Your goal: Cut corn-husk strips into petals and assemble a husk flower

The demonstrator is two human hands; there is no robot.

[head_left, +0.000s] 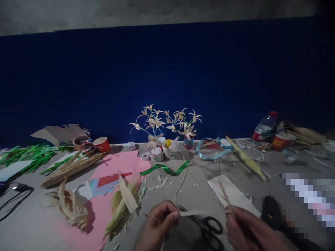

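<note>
My left hand (158,223) pinches one end of a pale strip of corn husk (199,212) at the bottom middle. My right hand (248,228) holds the strip's other end together with a thin wooden stick (224,196) that slants up to the left. The strip stretches level between both hands. Under it black-handled scissors (209,226) lie on the grey table (199,174). Both hands are closed.
Corn husks (70,205), a husked cob (123,205) and pink paper (115,164) lie at the left. Husk flowers in small cups (167,129) stand at the back by a green ribbon (164,169). A black glue gun (274,214), bottle (264,127) and blue ribbon (213,153) are at the right.
</note>
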